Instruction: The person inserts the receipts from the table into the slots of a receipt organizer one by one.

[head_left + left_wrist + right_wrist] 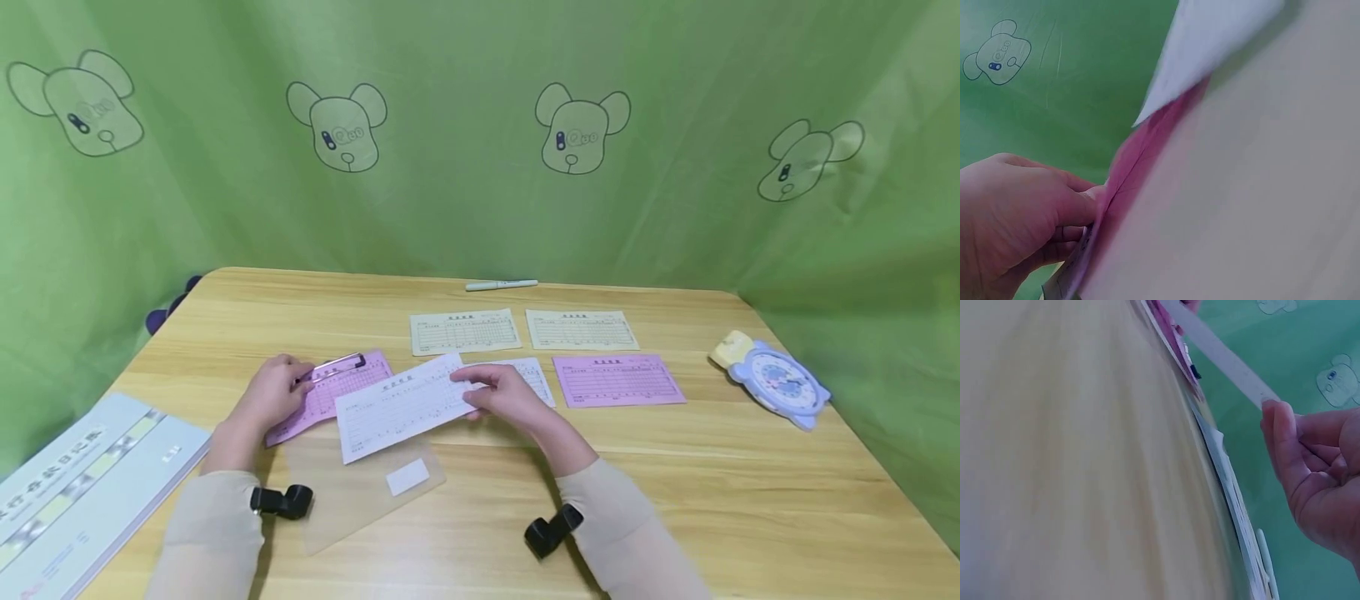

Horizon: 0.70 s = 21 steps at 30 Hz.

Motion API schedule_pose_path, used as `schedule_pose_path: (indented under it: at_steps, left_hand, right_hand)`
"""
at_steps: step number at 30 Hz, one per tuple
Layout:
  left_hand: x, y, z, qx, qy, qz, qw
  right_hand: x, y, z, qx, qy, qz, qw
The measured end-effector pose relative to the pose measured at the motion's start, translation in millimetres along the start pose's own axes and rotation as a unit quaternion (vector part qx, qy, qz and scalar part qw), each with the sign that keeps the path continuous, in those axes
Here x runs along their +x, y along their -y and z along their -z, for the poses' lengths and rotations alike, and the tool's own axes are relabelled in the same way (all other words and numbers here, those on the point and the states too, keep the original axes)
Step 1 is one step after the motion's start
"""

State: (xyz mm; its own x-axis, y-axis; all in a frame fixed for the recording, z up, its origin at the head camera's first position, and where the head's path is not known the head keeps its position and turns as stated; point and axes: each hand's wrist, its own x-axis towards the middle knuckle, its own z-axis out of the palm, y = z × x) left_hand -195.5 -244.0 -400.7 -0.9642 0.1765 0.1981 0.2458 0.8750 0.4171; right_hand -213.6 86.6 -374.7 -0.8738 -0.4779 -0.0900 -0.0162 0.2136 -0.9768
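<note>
In the head view my right hand [504,393] pinches the right edge of a white printed slip [405,406], lifted above the table; the right wrist view shows thumb and fingers [1319,465] on its end. My left hand [276,392] grips the left side of a pink slip [345,392] with a metal clip [337,367] along its top. The white slip overlaps the pink one. Beneath them lies a translucent sheet [352,508] with a small white label [407,477]. In the left wrist view the left hand [1022,219] holds the pink paper's edge [1129,181].
Two pale slips [465,332] [581,330] lie at the back, a white slip [528,377] and another pink slip [618,381] nearer. A pen [501,285] is at the far edge, a blue clock-like object [782,383] at right, a large booklet [82,492] at left.
</note>
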Motion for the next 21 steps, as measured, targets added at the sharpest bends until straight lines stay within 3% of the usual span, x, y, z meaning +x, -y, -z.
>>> schedule_pose_path:
  at_steps: [5,12,21]
  left_hand:
    - [-0.1,-1.1,0.4,0.011,-0.001,0.0,0.9999]
    - [-0.7,-1.5,0.6,0.015,0.002,0.002,0.9999]
    - [-0.9,-1.0,-0.6,0.016,0.006,0.005,0.9998]
  right_hand:
    - [13.6,5,-15,-0.016,0.011,-0.023,0.9996]
    - [30.9,7,-31,-0.056,0.02,-0.013,0.9982]
    - [40.3,10,-52,-0.051,0.007,-0.031,0.9982]
